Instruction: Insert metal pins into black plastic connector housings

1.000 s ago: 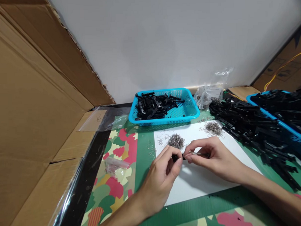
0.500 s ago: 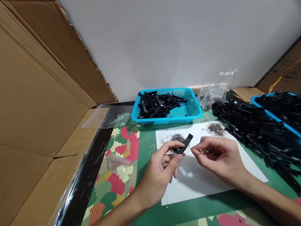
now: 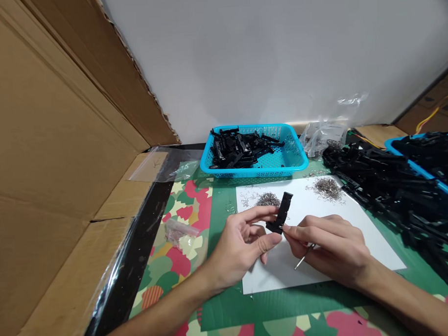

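My left hand (image 3: 244,241) grips a narrow black plastic part (image 3: 283,211) between thumb and fingers, held tilted above a white sheet (image 3: 264,279). The thumb and forefinger of my right hand (image 3: 329,245) are pinched against the part's lower end. A tiny shiny piece seems to lie at these fingertips, too small to make out. A thin metal rod (image 3: 304,257) sticks out below my right fingers, its other end hidden in the hand. Behind the part lies a pile of small metal pins or springs (image 3: 268,200); a second metal pile (image 3: 327,189) lies farther right.
A blue basket (image 3: 255,173) holding black parts stands at the back. Heaped black parts (image 3: 386,187) lie to the right beside another blue basket (image 3: 424,173). Clear plastic bags (image 3: 324,135) rest against the wall, and a small bag (image 3: 180,233) lies left. Cardboard (image 3: 61,144) walls the left side.
The black part has turned more upright, showing another face. My right hand has moved in until its fingertips meet the part, and the metal rod now shows beneath it. The view has shifted slightly.
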{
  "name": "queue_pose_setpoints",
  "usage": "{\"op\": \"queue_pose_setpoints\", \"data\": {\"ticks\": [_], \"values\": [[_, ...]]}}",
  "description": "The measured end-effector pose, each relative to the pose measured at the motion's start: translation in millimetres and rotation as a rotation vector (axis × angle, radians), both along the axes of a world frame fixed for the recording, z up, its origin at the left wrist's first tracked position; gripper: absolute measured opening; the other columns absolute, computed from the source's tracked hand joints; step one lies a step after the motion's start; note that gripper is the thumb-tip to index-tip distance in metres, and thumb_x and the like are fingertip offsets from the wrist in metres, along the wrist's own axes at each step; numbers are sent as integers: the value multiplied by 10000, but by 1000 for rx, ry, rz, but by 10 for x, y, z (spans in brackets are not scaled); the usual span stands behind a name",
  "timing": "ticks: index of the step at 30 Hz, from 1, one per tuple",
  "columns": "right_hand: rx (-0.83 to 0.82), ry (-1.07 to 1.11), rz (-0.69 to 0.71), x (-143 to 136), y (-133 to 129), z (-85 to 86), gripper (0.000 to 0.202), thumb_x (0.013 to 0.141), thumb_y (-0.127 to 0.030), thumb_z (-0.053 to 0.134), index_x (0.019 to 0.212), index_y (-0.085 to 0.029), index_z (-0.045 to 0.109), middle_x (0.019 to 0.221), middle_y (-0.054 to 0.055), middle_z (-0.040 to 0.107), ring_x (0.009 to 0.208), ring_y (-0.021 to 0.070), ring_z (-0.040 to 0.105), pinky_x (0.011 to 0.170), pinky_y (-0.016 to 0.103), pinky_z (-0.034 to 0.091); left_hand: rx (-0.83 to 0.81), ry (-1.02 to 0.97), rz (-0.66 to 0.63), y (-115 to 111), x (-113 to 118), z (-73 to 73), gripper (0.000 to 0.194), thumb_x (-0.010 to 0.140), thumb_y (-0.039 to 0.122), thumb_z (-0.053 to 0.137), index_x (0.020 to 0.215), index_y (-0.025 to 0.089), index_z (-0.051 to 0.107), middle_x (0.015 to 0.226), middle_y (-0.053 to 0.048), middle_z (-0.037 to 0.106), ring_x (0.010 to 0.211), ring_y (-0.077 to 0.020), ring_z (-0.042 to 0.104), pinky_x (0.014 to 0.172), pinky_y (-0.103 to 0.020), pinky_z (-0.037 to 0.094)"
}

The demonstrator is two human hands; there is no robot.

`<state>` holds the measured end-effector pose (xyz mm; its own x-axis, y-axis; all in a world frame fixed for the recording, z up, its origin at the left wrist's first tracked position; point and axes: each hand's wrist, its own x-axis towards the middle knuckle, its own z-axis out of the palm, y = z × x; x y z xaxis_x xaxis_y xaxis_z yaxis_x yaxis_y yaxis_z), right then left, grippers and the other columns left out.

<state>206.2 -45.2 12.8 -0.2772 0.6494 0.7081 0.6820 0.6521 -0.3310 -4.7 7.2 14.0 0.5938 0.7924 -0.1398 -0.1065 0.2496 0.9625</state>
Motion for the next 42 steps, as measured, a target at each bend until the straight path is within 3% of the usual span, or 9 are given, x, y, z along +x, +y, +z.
{"op": "queue_pose_setpoints", "data": {"ticks": [5, 8, 19, 33, 42], "values": [[15, -16, 20, 26, -3, -20, 181, 980, -40, 643, 1018, -215, 671, 621, -56, 585, 501, 97, 492, 513, 277, 358, -2, 20, 3, 9, 12, 16, 555, 851, 405, 928, 1299, 129, 750, 691, 15, 654, 473, -80, 553, 438, -201, 387], [45, 4, 39, 31, 3, -34, 173, 981, -31, 647, 1006, -199, 683, 630, -60, 572, 503, 91, 477, 501, 272, 347, -2, 0, -2, 9, 14, 9, 601, 851, 415, 933, 1322, 107, 723, 578, 67, 572, 445, -80, 525, 429, -194, 375], [38, 11, 66, 36, 23, -49, 184, 958, 2, 677, 1015, -173, 696, 640, -60, 536, 521, 93, 441, 502, 283, 335, -9, 54, -14, 0, 6, -31, 667, 881, 469, 897, 1381, 77, 695, 511, 53, 575, 432, -77, 496, 440, -183, 348], [64, 8, 47, 4, 46, -17, 209, 944, 11, 706, 896, -183, 645, 606, -68, 489, 500, 95, 384, 485, 310, 290, 35, 95, -29, 26, -17, -33, 579, 903, 413, 878, 1373, 110, 726, 515, 42, 586, 421, -83, 487, 420, -178, 339], [48, -34, 111, 45, 55, -48, 187, 1011, -27, 649, 880, -159, 665, 619, -51, 494, 500, 104, 343, 474, 320, 262, 80, 136, -3, 17, -16, -27, 533, 920, 397, 860, 1351, 93, 785, 506, 38, 566, 427, -77, 465, 445, -188, 346]]}}
